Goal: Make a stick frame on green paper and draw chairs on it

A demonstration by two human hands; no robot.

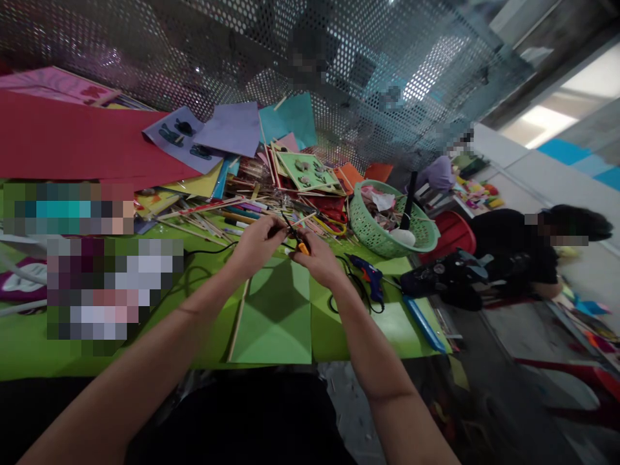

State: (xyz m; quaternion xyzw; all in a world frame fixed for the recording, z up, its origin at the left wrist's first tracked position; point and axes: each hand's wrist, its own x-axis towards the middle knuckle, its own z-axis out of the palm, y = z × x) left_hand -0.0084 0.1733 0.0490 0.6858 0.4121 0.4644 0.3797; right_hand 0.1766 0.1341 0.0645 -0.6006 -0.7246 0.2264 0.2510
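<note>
My right hand is closed around a small hand tool with orange and black handles; its dark front end points up and left. Whether it is scissors or pliers cannot be made out. Close by, my left hand pinches a thin pale stick near the tool's dark end. Both hands are raised above a green sheet of card, which has a wooden stick along its left edge. A blue glue gun with a black cord lies right of my right hand.
A green basket of scraps stands at the back right. Behind my hands are piled sticks, pens and coloured cards. Red card covers the back left. A blue strip-like object lies at the right edge. Another person sits to the right.
</note>
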